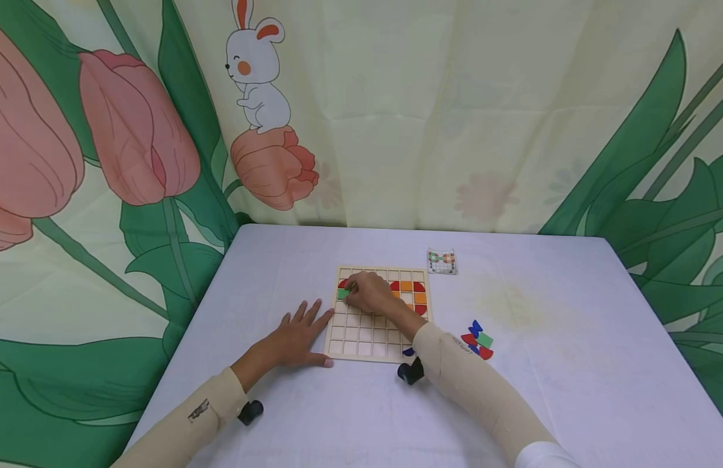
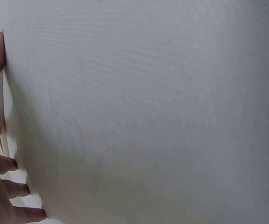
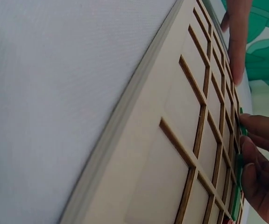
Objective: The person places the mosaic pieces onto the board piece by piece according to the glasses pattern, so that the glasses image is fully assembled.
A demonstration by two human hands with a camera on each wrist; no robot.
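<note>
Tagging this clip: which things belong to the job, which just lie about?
Job:
pale wooden grid board
flat red, orange and green pieces on it
loose flat blue, red and green pieces
small printed card, likely the reference

Just there:
floral rabbit-print fabric backdrop
black wrist-worn devices
white tablecloth

A curtain-backed table (image 1: 571,279); home or studio, I can't tell.
I see white cloth (image 1: 607,390) under the left hand (image 1: 295,339) and right hand (image 1: 369,292); beyond them, a curtain (image 1: 384,162) printed with tulips.
</note>
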